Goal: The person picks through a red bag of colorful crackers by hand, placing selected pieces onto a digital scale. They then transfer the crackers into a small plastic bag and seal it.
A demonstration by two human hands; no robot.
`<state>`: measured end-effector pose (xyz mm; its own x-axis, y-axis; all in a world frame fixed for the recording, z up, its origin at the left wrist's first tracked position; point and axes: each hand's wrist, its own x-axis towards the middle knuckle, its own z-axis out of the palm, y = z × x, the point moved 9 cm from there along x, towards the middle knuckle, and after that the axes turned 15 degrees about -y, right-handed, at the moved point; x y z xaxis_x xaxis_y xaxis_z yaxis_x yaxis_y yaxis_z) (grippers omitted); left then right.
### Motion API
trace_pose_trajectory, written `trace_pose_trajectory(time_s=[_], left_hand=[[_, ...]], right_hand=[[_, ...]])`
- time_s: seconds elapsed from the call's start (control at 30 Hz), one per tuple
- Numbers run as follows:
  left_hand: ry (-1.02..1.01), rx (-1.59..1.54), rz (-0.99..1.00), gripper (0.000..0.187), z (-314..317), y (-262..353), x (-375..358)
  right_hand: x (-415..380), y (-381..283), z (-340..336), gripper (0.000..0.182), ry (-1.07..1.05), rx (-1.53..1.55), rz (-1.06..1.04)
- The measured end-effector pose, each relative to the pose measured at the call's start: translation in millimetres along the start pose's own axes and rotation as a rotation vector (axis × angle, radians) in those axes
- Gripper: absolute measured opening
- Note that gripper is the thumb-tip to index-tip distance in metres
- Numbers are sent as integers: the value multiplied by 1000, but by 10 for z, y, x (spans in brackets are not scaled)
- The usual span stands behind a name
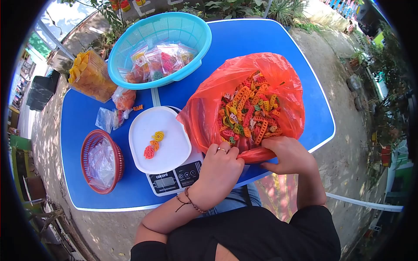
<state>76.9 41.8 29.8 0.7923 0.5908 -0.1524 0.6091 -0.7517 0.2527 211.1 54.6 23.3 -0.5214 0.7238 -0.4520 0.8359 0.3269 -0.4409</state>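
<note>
A large red plastic bag (287, 93) lies wide open on the blue table, full of colourful wheel-shaped and ladder-shaped pieces (252, 108). My left hand (223, 167), with a ring and a beaded bracelet, has its fingers closed on the bag's near edge. On the same edge, farther right, my right hand (289, 154) pinches the red plastic between thumb and fingers. Left of the bag, a digital scale (176, 177) carries a white tray (167, 119) with a few yellow, orange and pink pieces (150, 151) on it.
At the back, a turquoise basket (152, 26) holds several filled packets. Beside it stands a clear bag of yellow chips (93, 74). Small plastic bags (104, 119) lie nearer, and a red basket (118, 167) with clear bags sits at the left. The blue table (313, 117) has a white rim.
</note>
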Motion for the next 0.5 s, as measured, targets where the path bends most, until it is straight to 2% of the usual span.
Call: trace_pose_trajectory(time_s=[0.1,0.2,0.3,0.4,0.5], left_hand=[[-26,-45,-37,8,21,-59,-46],[97,-147,7,9,-91,-85,-92],[212,-282,91,13,-270,-106,-115],[183,-432,159,15,-244,-151,-101],[153,-442,155,14,-182,-178,-97]], right_hand=[[-15,-129,-243,37,105,167,-183],[74,27,-374,27,320,448,-102],[179,-40,-419,20,466,198,-99],[328,-51,-261,21,344,170,4],[284,-176,-286,19,435,18,32]])
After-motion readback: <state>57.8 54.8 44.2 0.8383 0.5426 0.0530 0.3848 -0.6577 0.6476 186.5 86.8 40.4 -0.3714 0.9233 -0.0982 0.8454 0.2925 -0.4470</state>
